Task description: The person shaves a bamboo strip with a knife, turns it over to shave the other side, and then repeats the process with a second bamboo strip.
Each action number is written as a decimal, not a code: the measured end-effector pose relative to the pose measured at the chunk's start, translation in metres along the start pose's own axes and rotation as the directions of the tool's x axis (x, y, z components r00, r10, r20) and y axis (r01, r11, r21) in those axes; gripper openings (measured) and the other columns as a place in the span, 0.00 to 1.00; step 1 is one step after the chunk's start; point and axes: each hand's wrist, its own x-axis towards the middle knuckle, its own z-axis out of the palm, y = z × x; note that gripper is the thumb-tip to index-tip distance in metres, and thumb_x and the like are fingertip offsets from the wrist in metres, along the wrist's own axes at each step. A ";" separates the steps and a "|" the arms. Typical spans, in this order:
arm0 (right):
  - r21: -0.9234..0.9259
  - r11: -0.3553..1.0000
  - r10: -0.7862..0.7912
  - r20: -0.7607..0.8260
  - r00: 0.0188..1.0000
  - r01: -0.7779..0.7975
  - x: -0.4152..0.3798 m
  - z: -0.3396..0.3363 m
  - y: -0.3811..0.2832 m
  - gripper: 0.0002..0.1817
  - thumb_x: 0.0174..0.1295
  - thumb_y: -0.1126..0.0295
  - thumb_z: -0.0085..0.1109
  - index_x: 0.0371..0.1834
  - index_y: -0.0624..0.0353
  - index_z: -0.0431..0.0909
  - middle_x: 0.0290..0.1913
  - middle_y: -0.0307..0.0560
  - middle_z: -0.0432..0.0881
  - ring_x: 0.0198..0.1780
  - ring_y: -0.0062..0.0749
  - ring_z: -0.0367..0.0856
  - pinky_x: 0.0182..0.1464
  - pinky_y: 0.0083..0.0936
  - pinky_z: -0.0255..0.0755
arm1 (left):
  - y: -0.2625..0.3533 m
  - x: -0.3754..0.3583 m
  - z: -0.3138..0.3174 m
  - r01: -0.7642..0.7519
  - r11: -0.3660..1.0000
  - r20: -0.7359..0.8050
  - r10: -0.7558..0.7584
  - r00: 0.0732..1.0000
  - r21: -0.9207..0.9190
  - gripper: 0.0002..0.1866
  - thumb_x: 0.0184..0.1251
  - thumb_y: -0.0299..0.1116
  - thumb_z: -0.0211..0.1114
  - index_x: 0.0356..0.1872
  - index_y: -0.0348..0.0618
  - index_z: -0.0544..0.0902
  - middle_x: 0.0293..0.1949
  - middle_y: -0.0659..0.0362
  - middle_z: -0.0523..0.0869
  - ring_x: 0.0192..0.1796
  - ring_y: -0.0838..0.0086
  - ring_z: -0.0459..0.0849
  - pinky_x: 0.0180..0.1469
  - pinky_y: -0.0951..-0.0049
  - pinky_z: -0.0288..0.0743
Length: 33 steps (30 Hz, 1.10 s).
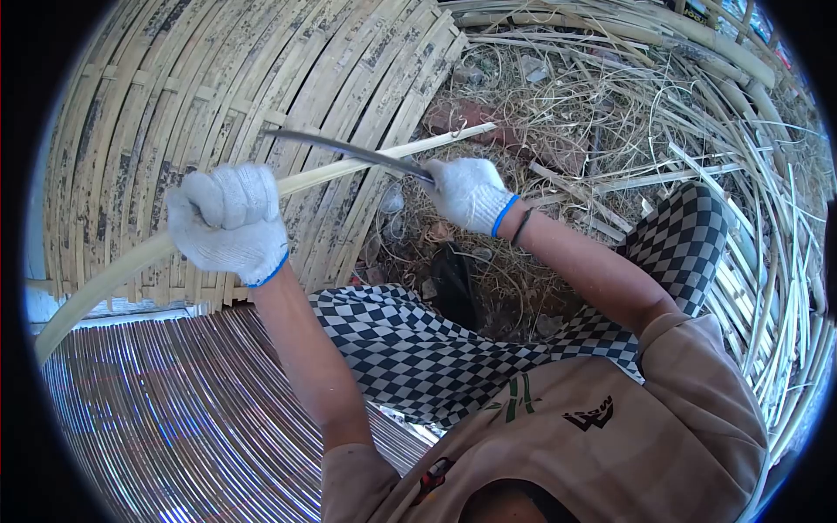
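My left hand (228, 218) grips the strip (316, 177), which runs near left to far right past the mat (200, 122); my right hand (469, 193) grips the knife (318, 140), its blade crossing the strip; shaving, I judge, calls for steady tension.

Saw a woven bamboo panel (122, 148) spread across the upper left, blotched with dark specks, and below it a surface of narrow, shiny ridges (174, 410) running in curved lines. Noticed tangled pale shavings (632, 126) littering the ground at upper centre and right, around a flat reddish piece (558, 155), with a pale scrap (534, 68) farther up and a dark, crumpled, bag-like thing (452, 277) near the middle. Made out thick poles (715, 48) along the top right and long, thin strips (774, 235) heaped down the right side.
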 end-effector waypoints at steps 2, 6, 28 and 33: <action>-0.010 1.000 -0.022 -0.046 0.999 0.021 0.002 0.004 0.007 0.17 0.73 0.57 0.53 0.40 0.58 0.84 0.32 0.59 0.87 0.40 0.58 0.88 0.45 0.50 0.81 | -0.002 0.003 0.002 0.005 1.000 0.031 -0.004 0.999 -0.022 0.29 0.81 0.45 0.41 0.12 0.54 0.62 0.09 0.66 0.59 0.12 0.76 0.52 0.16 0.71 0.52; -0.066 0.947 0.320 0.120 0.940 -0.314 0.017 0.047 0.104 0.18 0.72 0.56 0.53 0.41 0.59 0.87 0.37 0.62 0.88 0.43 0.58 0.89 0.46 0.49 0.82 | -0.003 -0.006 0.006 0.035 0.990 -0.157 -0.013 0.988 0.138 0.28 0.81 0.46 0.42 0.12 0.54 0.62 0.10 0.66 0.59 0.13 0.77 0.52 0.17 0.70 0.52; -0.001 0.997 0.075 0.105 0.992 -0.075 0.004 -0.013 -0.002 0.18 0.70 0.56 0.51 0.44 0.57 0.87 0.37 0.61 0.88 0.44 0.57 0.89 0.48 0.49 0.82 | -0.005 0.006 -0.003 0.013 1.000 0.028 -0.012 1.000 -0.025 0.28 0.81 0.44 0.39 0.13 0.54 0.61 0.10 0.65 0.60 0.13 0.75 0.52 0.19 0.68 0.52; 0.024 0.996 0.092 -0.012 0.996 -0.091 0.019 0.031 0.055 0.18 0.68 0.56 0.54 0.53 0.50 0.86 0.37 0.53 0.90 0.43 0.52 0.90 0.46 0.48 0.82 | -0.006 0.008 0.004 0.053 0.999 0.053 -0.053 0.997 -0.001 0.27 0.81 0.44 0.40 0.13 0.54 0.61 0.10 0.65 0.60 0.13 0.75 0.51 0.19 0.68 0.53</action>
